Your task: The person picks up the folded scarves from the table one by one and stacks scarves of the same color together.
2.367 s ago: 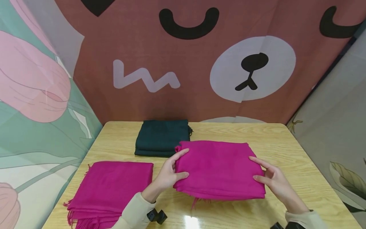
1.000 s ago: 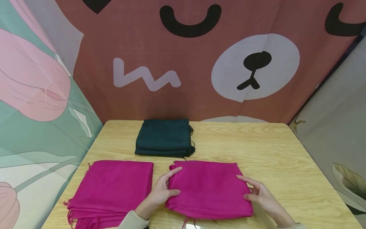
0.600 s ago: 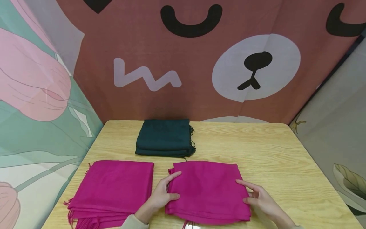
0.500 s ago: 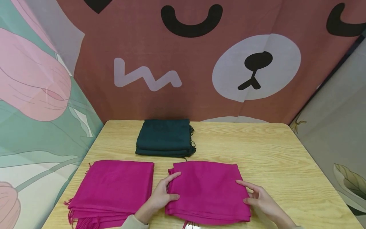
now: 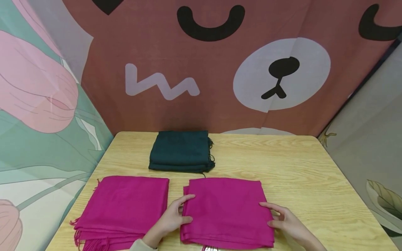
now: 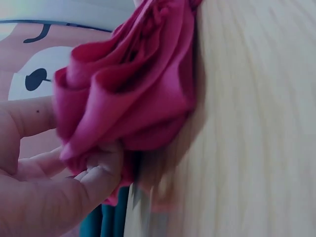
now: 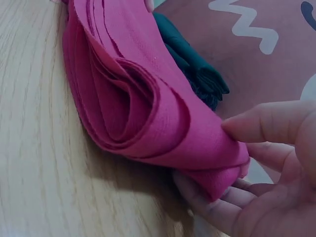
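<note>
A folded magenta scarf [image 5: 226,212] lies at the near middle of the table, its layers stacked. My left hand [image 5: 172,218] holds its left edge, thumb and index finger on top. On the opposite edge, my right hand [image 5: 287,223] grips the scarf. In the left wrist view, fingers [image 6: 106,165] press against the bunched folds of the scarf [image 6: 133,94]. Seen from the right wrist, fingers reach beneath the rolled end of the scarf [image 7: 197,133], while another digit touches its upper side. Part of the underside is hidden.
Another folded magenta scarf [image 5: 125,204] with fringe lies left of my left hand. A dark green folded scarf [image 5: 179,150] sits at the back of the wooden table [image 5: 298,167]. Behind the table hangs a brown cloth [image 5: 216,94] with a cartoon face.
The held magenta scarf has come toward me and slightly left, lowered to the table. Over the last half second it settles a little flatter, and both hands shift slightly nearer.
</note>
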Available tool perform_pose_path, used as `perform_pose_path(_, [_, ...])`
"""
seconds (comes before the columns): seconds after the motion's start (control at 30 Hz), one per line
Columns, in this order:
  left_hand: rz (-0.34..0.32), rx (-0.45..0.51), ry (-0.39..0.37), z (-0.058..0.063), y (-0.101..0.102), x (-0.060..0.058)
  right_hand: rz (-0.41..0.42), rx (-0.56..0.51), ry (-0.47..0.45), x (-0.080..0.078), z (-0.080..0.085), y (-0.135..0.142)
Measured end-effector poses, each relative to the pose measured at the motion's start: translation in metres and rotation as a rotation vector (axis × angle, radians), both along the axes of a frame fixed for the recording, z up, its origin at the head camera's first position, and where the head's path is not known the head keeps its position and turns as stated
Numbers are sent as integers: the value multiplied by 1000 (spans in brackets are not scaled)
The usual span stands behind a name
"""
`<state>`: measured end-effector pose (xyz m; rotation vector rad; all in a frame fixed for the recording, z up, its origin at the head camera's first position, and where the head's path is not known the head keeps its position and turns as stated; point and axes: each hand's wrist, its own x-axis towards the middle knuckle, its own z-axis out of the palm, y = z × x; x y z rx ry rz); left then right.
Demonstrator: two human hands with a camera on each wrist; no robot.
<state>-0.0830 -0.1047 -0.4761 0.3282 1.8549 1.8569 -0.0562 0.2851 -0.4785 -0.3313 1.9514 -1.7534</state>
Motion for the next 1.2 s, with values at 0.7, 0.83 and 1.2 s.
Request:
perform_pose_path(0.7, [-32,-218,187,11,-41,0,-211,84,38,7,10,17])
perform_pose_path(0.83, [-16,-212,189,16,-45,0,-231,78,69,8,13,12])
perform_pose_path(1.2, [63,-172,175,29,-54,-1,-210,-105,239,8,18,-14])
